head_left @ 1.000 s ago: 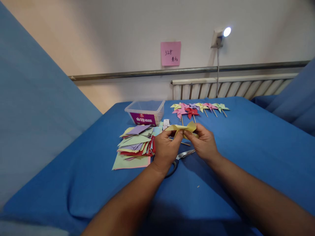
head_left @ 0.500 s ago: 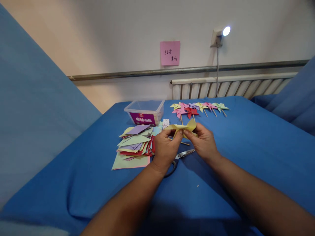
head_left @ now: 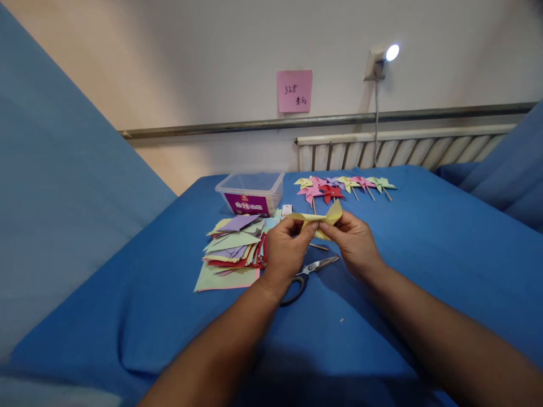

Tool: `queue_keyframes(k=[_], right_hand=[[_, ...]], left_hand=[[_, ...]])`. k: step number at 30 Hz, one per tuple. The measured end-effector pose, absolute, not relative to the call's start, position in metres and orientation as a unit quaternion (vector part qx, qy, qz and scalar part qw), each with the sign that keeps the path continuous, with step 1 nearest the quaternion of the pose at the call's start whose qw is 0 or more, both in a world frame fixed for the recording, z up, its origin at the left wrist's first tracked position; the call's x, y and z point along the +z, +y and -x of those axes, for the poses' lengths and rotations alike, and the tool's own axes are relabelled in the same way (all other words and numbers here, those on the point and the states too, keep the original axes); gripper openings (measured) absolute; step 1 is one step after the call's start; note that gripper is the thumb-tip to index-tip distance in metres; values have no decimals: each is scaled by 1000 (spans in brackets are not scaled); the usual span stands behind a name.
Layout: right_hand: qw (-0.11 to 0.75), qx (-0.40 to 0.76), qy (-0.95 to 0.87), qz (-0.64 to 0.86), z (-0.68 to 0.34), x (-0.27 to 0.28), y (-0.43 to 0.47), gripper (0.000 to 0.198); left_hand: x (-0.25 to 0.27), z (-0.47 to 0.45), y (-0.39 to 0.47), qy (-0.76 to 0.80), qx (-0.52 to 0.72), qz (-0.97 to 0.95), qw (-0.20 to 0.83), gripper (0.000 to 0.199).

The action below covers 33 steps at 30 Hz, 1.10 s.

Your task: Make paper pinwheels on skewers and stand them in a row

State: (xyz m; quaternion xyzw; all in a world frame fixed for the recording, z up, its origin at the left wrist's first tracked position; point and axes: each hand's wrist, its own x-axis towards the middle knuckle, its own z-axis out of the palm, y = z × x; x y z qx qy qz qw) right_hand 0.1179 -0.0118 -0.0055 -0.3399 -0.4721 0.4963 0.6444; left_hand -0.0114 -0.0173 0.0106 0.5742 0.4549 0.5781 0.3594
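A yellow paper pinwheel (head_left: 316, 219) is held up above the table between both hands, its vanes folded toward the middle. My left hand (head_left: 288, 246) grips its left side, with the thumb pressed near the centre. On the other side my right hand (head_left: 354, 240) pinches it, thumb tip close to the left thumb. Whether a pin sits at the centre cannot be made out. Below the hands lie dark-handled scissors (head_left: 307, 274), blades pointing right. Just behind them a thin wooden stick (head_left: 319, 247) is partly covered by the left hand.
Left of the hands is a stack of coloured paper (head_left: 233, 249). Behind it stands a clear plastic box (head_left: 250, 195) with a purple label. Several finished pinwheels (head_left: 333, 192) on sticks lie at the back. A small white box (head_left: 287, 210) is near the plastic box. Blue cloth (head_left: 148, 282) covers the table.
Both hands keep hold of the yellow pinwheel and have shifted only slightly. Its right vane stands a little higher. The whole view has moved by a small amount.
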Motion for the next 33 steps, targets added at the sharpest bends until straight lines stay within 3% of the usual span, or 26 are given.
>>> queue_keyframes(k=[27,33], right_hand=[[646,483,-484,340,-118,-7,-12,28],[633,465,-519,337,-121,-9,-11,21]], left_hand=[[13,8,-17,423,587,-548,420,25],[15,9,-18,427,595,-560,387,23]])
